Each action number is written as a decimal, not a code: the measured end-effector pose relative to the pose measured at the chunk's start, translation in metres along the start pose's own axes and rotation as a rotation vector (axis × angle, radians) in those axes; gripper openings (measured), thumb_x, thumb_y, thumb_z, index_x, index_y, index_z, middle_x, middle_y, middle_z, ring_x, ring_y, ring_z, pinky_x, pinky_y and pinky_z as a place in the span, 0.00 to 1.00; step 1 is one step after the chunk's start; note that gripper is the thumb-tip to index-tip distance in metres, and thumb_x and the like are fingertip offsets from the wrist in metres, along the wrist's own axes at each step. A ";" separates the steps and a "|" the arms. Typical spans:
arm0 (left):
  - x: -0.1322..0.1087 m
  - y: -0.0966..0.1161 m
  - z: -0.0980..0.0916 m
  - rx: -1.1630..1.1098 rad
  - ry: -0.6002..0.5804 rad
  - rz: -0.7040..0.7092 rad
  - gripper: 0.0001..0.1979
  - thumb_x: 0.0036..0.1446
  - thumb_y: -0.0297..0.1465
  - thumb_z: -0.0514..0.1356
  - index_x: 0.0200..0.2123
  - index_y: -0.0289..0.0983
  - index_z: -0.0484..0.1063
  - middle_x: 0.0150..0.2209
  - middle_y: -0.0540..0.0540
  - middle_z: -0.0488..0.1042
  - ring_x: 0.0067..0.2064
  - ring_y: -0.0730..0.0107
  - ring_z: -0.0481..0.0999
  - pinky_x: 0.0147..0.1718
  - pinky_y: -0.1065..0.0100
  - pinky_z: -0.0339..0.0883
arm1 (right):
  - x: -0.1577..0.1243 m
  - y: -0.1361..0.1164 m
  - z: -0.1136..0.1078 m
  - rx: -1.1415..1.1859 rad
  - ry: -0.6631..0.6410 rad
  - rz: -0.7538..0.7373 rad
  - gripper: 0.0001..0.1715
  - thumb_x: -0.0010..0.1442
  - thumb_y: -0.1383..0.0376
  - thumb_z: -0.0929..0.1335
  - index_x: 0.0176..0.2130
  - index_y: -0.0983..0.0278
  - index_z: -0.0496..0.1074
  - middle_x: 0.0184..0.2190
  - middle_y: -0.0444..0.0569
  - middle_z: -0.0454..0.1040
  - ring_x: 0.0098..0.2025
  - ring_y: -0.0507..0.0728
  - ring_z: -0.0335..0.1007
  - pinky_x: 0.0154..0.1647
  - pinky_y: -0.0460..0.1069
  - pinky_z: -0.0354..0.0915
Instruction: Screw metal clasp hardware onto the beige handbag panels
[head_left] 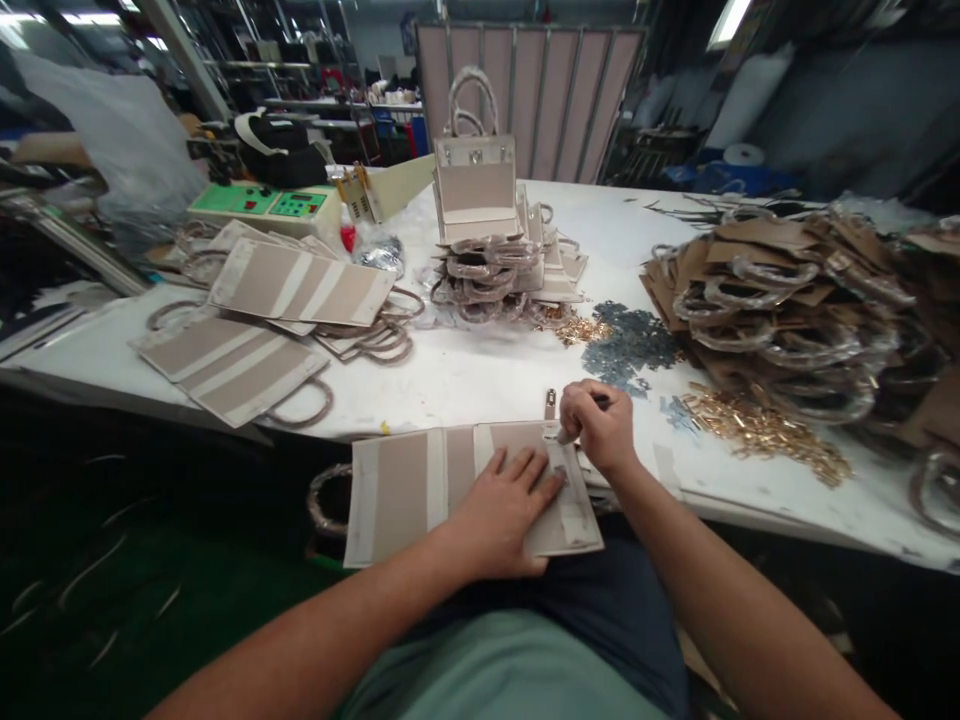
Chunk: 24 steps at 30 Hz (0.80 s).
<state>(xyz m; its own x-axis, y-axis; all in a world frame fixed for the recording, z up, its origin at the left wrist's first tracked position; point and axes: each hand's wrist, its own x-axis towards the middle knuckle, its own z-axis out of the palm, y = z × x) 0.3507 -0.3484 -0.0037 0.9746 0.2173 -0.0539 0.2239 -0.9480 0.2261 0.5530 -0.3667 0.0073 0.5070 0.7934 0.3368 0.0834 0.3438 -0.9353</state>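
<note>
A beige bag panel point(405, 490) with pale bands lies flat across the table's front edge and my lap. My left hand point(502, 510) presses on it, fingers spread. At the panel's upper right, my right hand point(600, 420) is closed around a small tool with a dark end point(601, 401); its kind is mostly hidden by the fingers. The tool's lower end meets the panel near a small metal fitting point(553, 436). Just beyond lies a narrow strap with a metal fitting point(550, 403). A wrapped handle point(328, 500) sticks out at the panel's left.
Striped panels with handles point(300, 280) are stacked on the left. An upright bag point(476, 190) stands on a pile at the middle back. Grey metal plates point(630, 345) and gold-coloured pieces point(765, 430) lie at right, before brown panels with wrapped handles point(787, 290). A green-topped machine point(262, 205) stands behind.
</note>
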 end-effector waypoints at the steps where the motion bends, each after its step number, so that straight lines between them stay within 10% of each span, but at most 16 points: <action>1: 0.000 -0.001 0.002 -0.001 0.002 0.000 0.53 0.52 0.54 0.67 0.75 0.36 0.54 0.76 0.30 0.54 0.76 0.39 0.51 0.73 0.40 0.42 | -0.003 -0.002 -0.003 0.054 0.033 -0.003 0.27 0.66 0.58 0.73 0.20 0.60 0.63 0.15 0.39 0.62 0.17 0.50 0.57 0.19 0.47 0.55; 24: 0.012 -0.005 0.008 0.016 -0.014 0.013 0.51 0.53 0.57 0.66 0.72 0.34 0.60 0.75 0.31 0.55 0.76 0.37 0.49 0.73 0.39 0.40 | -0.021 0.004 -0.025 0.418 0.234 0.162 0.26 0.59 0.59 0.74 0.21 0.60 0.56 0.16 0.35 0.54 0.14 0.47 0.50 0.14 0.44 0.54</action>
<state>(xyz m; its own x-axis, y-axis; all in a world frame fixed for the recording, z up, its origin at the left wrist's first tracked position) 0.3615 -0.3429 -0.0137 0.9772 0.2023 -0.0645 0.2115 -0.9543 0.2113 0.5639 -0.3948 -0.0068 0.6680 0.7356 0.1127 -0.3387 0.4354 -0.8341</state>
